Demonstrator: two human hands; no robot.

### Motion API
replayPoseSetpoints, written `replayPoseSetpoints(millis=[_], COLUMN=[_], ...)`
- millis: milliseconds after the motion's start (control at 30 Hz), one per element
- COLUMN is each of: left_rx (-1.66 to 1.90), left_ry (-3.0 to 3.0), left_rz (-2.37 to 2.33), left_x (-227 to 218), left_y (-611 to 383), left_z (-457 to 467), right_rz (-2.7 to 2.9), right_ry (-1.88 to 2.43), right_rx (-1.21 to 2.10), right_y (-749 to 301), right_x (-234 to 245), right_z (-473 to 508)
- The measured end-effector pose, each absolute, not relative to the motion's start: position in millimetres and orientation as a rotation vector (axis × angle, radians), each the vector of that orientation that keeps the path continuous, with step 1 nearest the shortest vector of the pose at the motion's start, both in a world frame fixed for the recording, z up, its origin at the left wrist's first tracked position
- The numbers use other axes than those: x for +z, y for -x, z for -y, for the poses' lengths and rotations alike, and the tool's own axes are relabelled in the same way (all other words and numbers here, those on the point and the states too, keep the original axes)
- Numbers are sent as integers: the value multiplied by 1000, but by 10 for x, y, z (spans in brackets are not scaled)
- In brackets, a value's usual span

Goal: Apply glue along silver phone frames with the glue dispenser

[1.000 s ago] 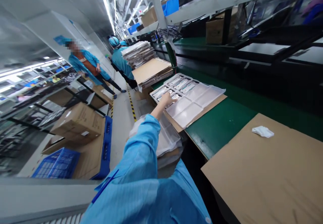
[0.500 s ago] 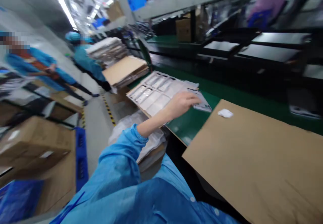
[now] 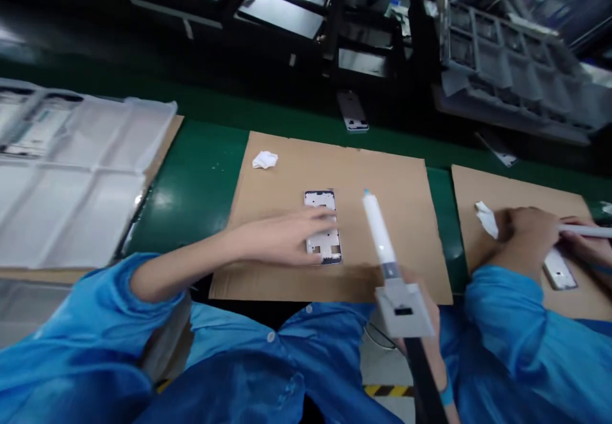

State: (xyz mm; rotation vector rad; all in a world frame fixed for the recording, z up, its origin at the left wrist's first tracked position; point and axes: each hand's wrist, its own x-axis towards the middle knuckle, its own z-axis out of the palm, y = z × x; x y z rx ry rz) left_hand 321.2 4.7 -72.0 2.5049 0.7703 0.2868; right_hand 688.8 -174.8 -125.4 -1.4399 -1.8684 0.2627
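Observation:
My left hand (image 3: 287,236) lies flat on a silver phone frame (image 3: 324,225), pressing it onto a brown cardboard sheet (image 3: 306,156) on the green bench. My right hand (image 3: 425,331) is closed around a grey-and-white syringe-like dispenser (image 3: 382,245). Its blue tip points up and away, just to the right of the phone frame. A crumpled white wipe (image 3: 264,159) sits at the sheet's far left corner.
A clear plastic tray (image 3: 71,169) with pockets covers the left of the bench. A co-worker's hands (image 3: 530,239) work on another frame (image 3: 557,271) over a second cardboard sheet (image 3: 502,188) at right. Another phone frame (image 3: 352,115) lies beyond the sheet; dark racks stand behind.
My left hand carried a phone frame from the tray at left and set it down on the cardboard sheet. My view swung right to the sheet, and my right hand with the dispenser came into view.

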Motion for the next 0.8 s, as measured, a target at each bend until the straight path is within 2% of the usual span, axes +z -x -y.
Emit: replayPoseSetpoints(millis=[100, 167, 333, 800], left_rx=[439, 491, 572, 603], left_ry=[-2379, -2354, -2351, -2382], left_rz=[-1193, -1314, -1254, -1231], left_x=[-883, -1041, -1242, -1183], left_y=[-3264, -3317, -3350, -3372], left_z=[-296, -383, -363, -287], right_rz=[1938, 2018, 2213, 2326], right_ry=[1436, 1404, 1348, 1214], right_rx=[331, 307, 215, 284], right_y=[-6665, -6584, -6660, -6864], right_x=[-1049, -941, -818, -713], right_z=[1842, 1820, 1651, 1441])
